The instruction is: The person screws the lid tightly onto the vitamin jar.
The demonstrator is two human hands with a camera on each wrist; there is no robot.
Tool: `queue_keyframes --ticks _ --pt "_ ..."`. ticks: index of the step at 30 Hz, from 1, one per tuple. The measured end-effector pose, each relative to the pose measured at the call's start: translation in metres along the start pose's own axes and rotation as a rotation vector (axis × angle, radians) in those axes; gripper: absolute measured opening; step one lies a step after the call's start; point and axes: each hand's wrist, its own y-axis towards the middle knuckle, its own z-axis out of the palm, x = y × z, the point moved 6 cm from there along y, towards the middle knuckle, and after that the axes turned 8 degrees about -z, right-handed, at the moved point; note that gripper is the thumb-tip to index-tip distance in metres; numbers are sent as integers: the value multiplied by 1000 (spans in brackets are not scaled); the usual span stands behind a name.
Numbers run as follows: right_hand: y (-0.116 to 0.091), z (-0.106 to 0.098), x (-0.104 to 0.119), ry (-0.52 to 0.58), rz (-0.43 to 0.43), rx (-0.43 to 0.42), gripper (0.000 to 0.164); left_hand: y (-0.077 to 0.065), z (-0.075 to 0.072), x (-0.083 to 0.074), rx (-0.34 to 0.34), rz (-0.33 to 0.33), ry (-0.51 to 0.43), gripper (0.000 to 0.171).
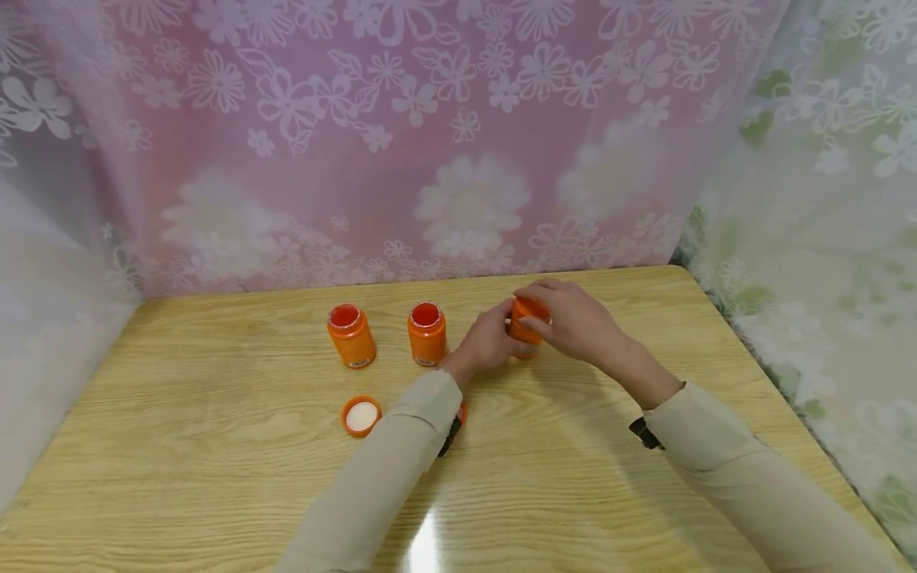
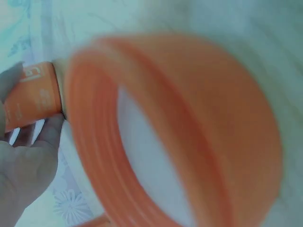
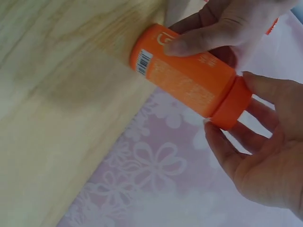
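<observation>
An orange bottle (image 1: 526, 328) stands at the right of the row, between both hands. My left hand (image 1: 493, 338) grips its body low down; in the right wrist view the left thumb lies along the label beside a barcode. My right hand (image 1: 573, 322) holds the orange cap (image 3: 232, 104) at the top, with fingers and thumb around its edge. The cap sits on the bottle's mouth. In the left wrist view the bottle (image 2: 35, 97) shows small at the left, partly covered by fingers.
Two uncapped orange bottles, one left (image 1: 353, 338) and one nearer the hands (image 1: 427, 336), stand upright. A loose cap (image 1: 361, 416) lies inside-up before them. Another cap (image 1: 464, 412) peeks out beside the left wrist; a cap (image 2: 236, 109) looms large in the left wrist view. Behind hangs a floral curtain (image 1: 466, 199).
</observation>
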Motion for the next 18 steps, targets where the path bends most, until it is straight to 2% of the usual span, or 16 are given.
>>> queue_keyframes --ticks 6,10,14,18 --pt "-1 1 -4 -14 56 29 48 -5 0 0 -35 -3 -7 91" --pt "-2 -2 -7 12 102 33 57 -14 -7 -7 -104 -17 72 107" --pt "-4 -9 -10 24 112 -1 57 -29 -26 -24 -153 -40 218 106" --pt "-5 -16 -12 -4 83 -34 58 -44 -51 -44 -172 2 353 93"
